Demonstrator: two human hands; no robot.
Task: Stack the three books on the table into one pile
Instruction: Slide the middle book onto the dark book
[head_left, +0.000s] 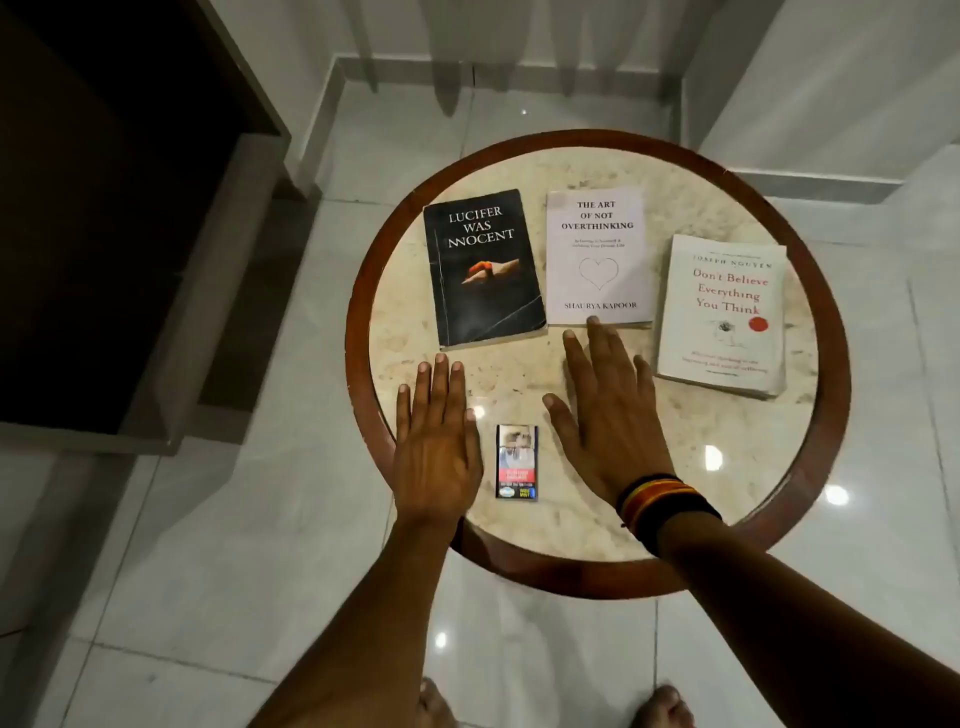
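Note:
Three books lie flat, side by side and apart, on a round marble table (519, 519). A black book (483, 267) is at the left, a pale lilac book (599, 255) in the middle, and a white book with red lettering (723, 314) at the right. My left hand (436, 436) is spread flat, palm down, near the table's front left, just below the black book. My right hand (608, 410) is spread flat too; its middle fingertip reaches the lilac book's near edge. Neither hand holds anything.
A small cigarette pack (516, 461) lies on the table between my hands. The table has a raised wooden rim (358, 332). A dark wooden cabinet (130, 234) stands to the left on the glossy tiled floor. My bare feet show at the bottom.

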